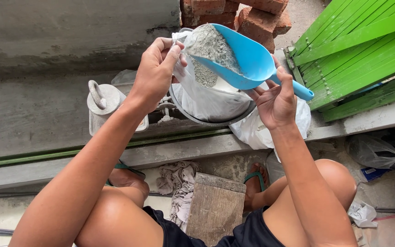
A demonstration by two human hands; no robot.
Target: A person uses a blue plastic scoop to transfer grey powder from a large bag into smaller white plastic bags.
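Head view: at upper centre a thin plastic bag (206, 98) sits in a metal pan (216, 121) of a scale (110, 107). It looks limp and slippery, best held by its rim, where the left hand (156, 73) pinches it open. The right hand (275, 98) grips the handle of a stiff blue scoop (248, 59), tipping grey powder (211, 45), probably heavy, into the bag.
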